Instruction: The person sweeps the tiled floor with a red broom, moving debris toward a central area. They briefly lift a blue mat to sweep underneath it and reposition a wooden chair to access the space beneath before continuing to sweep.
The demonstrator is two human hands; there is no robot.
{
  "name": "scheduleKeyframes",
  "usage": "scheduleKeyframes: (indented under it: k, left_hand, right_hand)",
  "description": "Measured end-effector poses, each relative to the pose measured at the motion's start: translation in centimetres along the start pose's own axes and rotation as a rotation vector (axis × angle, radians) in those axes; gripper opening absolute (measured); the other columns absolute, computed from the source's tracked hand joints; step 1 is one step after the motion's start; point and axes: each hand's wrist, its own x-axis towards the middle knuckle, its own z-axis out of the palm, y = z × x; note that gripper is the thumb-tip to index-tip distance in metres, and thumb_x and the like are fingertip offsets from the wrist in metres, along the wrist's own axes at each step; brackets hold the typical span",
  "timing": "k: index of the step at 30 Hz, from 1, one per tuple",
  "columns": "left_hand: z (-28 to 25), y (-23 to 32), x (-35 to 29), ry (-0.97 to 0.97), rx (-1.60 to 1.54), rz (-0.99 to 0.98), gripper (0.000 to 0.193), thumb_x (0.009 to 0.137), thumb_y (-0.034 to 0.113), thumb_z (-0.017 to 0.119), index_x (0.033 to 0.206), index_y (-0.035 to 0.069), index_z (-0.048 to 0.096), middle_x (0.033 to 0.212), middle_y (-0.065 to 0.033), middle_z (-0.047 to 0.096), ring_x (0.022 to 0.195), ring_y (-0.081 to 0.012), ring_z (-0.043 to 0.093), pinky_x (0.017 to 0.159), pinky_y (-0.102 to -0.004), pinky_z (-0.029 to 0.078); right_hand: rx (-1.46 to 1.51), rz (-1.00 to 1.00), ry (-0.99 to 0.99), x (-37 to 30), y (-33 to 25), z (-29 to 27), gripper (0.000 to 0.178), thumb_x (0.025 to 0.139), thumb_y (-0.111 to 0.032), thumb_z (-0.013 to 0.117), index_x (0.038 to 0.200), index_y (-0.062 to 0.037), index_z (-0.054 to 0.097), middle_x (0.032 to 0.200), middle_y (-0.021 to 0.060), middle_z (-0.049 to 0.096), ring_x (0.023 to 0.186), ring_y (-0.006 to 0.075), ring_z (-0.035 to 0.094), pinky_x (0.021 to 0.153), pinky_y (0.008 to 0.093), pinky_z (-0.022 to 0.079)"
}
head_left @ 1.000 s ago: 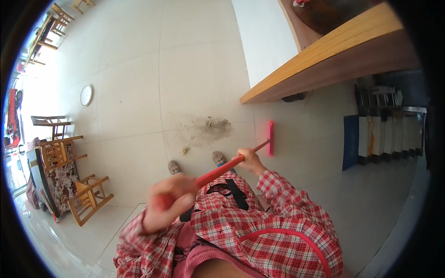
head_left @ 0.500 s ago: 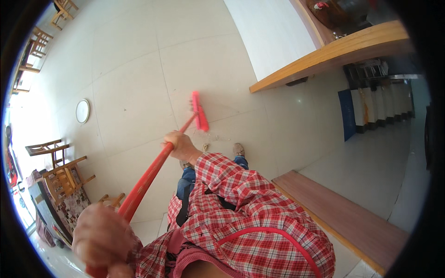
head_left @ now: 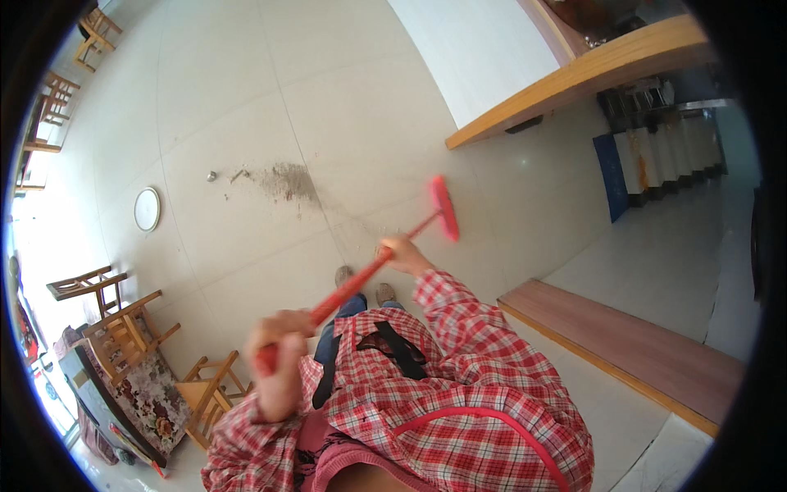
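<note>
Red broomstick [head_left: 351, 290] inside curled fingers [head_left: 397, 249]

No writing or numbers seem legible here.

Left hand [head_left: 287, 353], right hand [head_left: 403, 254] gripping red broom [head_left: 351, 287].

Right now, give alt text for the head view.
A person's left hand and right hand grip a red-handled broom, its pink head right of a dirt pile on a pale tiled floor; wooden chairs stand at left.
</note>
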Motion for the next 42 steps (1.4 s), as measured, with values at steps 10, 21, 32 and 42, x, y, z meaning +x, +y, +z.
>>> scheduleKeyframes:
  k: [10,21,32,42]
  left_hand:
    - [-4.1,9.6,-1.7,-0.433,0.19,0.521,0.022,0.076,0.007,0.068,0.069,0.009,0.046,0.06,-0.0016,0.049,0.06,-0.0172,0.049,0.059,-0.0338,0.039]
    - [0.6,6.3,-1.1,-0.497,0.085,0.171,0.021,0.079,0.003,0.066,0.07,0.01,0.047,0.065,-0.0028,0.055,0.059,-0.0185,0.052,0.064,-0.0362,0.043]
    - [2.7,11.5,-3.7,-0.673,0.203,0.465,0.023,0.077,0.006,0.069,0.069,0.011,0.048,0.066,-0.0009,0.055,0.064,-0.0181,0.053,0.067,-0.0349,0.044]
    - [-1.6,-3.4,-8.0,-1.021,-0.098,-0.283,0.022,0.079,-0.003,0.069,0.074,0.007,0.05,0.078,-0.0059,0.057,0.083,-0.024,0.058,0.079,-0.0374,0.045]
  right_hand:
    - [0.045,-0.045,0.271,-1.2,-18.2,-3.3,0.033,0.076,-0.033,0.071,0.069,-0.0068,0.052,0.07,0.0107,0.058,0.072,0.0313,0.057,0.062,0.0425,0.045]
    - [0.04,0.12,0.172,-7.4,-10.1,4.5,0.03,0.075,-0.029,0.071,0.065,-0.0071,0.054,0.067,0.0134,0.059,0.069,0.0355,0.059,0.061,0.0467,0.046]
    - [0.263,-0.181,0.504,-4.6,-23.0,2.6,0.019,0.077,-0.023,0.063,0.067,-0.0095,0.054,0.071,0.0079,0.056,0.074,0.0298,0.058,0.062,0.0423,0.049]
    - [-0.108,0.554,0.565,-26.7,-3.9,9.9,0.026,0.07,-0.025,0.071,0.064,-0.0074,0.052,0.068,0.011,0.054,0.067,0.0337,0.054,0.061,0.0443,0.043]
